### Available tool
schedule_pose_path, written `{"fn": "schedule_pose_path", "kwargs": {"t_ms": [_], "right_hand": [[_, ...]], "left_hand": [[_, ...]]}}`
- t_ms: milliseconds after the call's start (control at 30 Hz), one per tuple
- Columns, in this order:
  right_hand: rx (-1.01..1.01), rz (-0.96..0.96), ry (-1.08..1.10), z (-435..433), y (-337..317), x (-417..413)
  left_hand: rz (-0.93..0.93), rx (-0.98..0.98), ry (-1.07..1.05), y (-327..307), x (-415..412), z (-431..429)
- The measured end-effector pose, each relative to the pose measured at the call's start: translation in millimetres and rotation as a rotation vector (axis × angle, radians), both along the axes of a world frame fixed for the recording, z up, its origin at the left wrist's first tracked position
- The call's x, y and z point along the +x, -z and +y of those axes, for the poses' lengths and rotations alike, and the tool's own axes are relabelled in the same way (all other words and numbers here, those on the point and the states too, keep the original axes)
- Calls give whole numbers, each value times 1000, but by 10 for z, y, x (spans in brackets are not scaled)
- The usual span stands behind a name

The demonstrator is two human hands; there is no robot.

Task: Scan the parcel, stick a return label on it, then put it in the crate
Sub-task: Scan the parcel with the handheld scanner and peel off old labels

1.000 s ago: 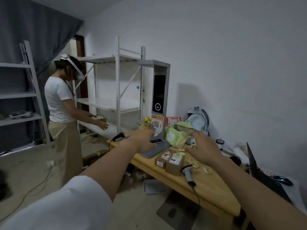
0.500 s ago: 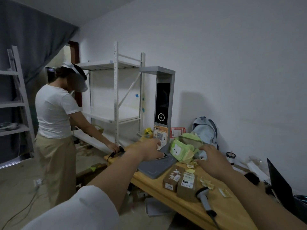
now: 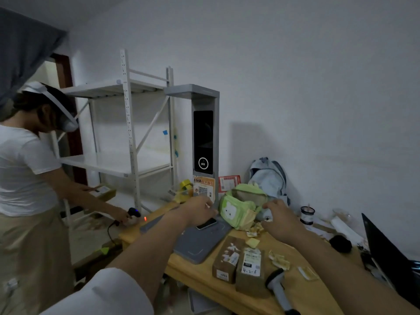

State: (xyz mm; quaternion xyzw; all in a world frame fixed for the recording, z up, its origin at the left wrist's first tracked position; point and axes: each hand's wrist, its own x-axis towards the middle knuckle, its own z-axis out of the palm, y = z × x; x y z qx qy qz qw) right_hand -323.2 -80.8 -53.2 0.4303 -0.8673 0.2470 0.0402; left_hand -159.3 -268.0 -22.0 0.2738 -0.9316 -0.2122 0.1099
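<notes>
Two brown cardboard parcels (image 3: pixel 227 260) (image 3: pixel 251 271) with white labels lie side by side on the wooden table (image 3: pixel 204 278). A grey handheld scanner (image 3: pixel 278 289) lies just right of them, untouched. My left hand (image 3: pixel 197 212) hovers above a phone (image 3: pixel 206 223) on a grey pad (image 3: pixel 200 244); its fingers curl away from me and are hidden. My right hand (image 3: pixel 279 221) hangs, fingers apart and empty, over yellow label scraps (image 3: pixel 253 242) beside a green pouch (image 3: pixel 241 210). Both hands are beyond the parcels.
Another person (image 3: pixel 25 178) stands at left, holding a second scanner (image 3: pixel 133 212) at the table's left end. A grey kiosk (image 3: pixel 203 137), white shelving (image 3: pixel 127 123), a backpack (image 3: pixel 268 176), a cup (image 3: pixel 307 214) and a dark laptop (image 3: pixel 386 251) surround the table.
I have come closer to the table, and both my arms stay stretched out over it. The other person has reached down to the scanner at the table's left end.
</notes>
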Motion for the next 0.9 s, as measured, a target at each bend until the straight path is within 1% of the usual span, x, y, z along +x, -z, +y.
{"fn": "schedule_pose_path", "kwargs": {"t_ms": [167, 333, 433, 533, 700, 833, 900], "right_hand": [[-35, -34, -7, -353, -124, -655], [-76, -48, 3, -604, -143, -1265], [-61, -81, 20, -670, -3, -1467], [4, -130, 32, -701, 177, -1613], [67, -113, 44, -784, 428, -1855], [70, -202, 81, -861, 657, -2080], [46, -239, 107, -923, 780, -2200]], "left_hand": [[-9, -35, 22, -23, -647, -191], [10, -19, 40, 79, -1170, -403], [-23, 8, 58, 221, -1416, -494], [-39, 48, 63, 392, -1658, -597], [-49, 77, 92, 582, -2055, -734], [-67, 131, 135, 727, -2341, -872], [-45, 167, 151, 813, -2498, -984]]}}
